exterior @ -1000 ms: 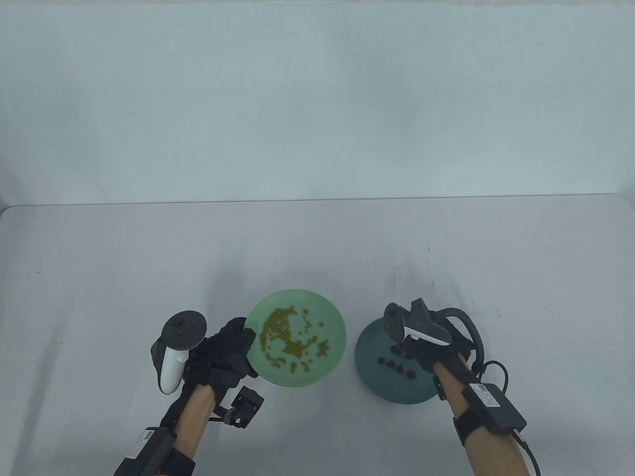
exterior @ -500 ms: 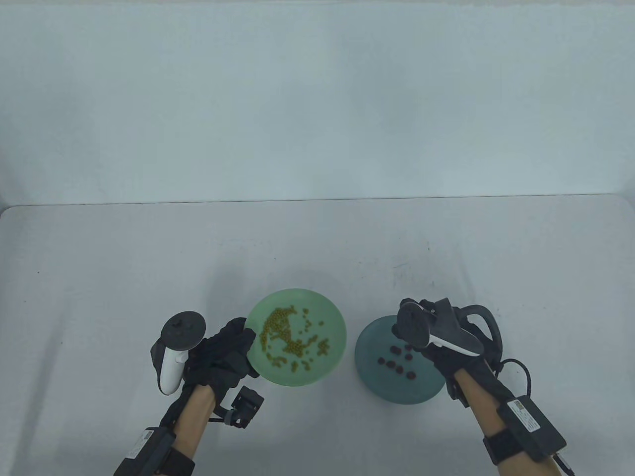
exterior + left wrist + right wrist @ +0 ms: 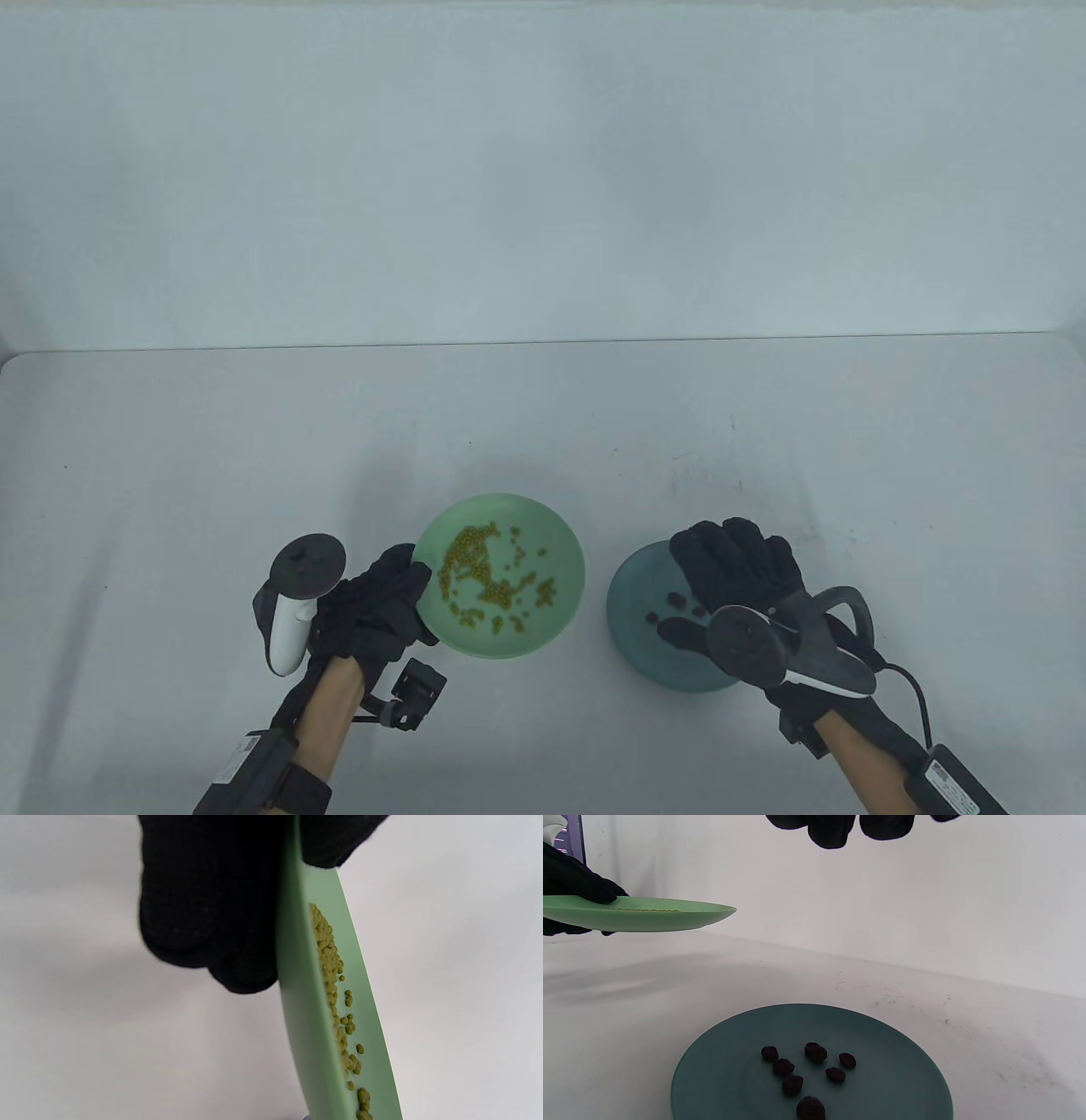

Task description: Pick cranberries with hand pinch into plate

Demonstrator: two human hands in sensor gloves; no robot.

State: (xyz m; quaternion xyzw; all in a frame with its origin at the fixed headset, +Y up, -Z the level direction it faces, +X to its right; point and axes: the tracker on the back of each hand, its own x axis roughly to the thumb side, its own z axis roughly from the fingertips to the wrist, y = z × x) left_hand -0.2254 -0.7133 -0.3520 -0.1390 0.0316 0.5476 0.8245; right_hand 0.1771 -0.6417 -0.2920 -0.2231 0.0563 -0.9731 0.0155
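Over the scuffed white table, left hand grips green plate; right hand hovers spread.

The right hand covers part of the blue plate and some cranberries; the green plate runs off the left wrist view's bottom edge.

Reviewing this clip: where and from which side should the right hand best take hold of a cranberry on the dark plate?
Probably from straight above with a fingertip pinch across the sides of one cranberry at the edge of the cluster. The berries are small and rounded, lying loose on the flat dark plate, and the right hand hangs open over them, so neighbours stay undisturbed.
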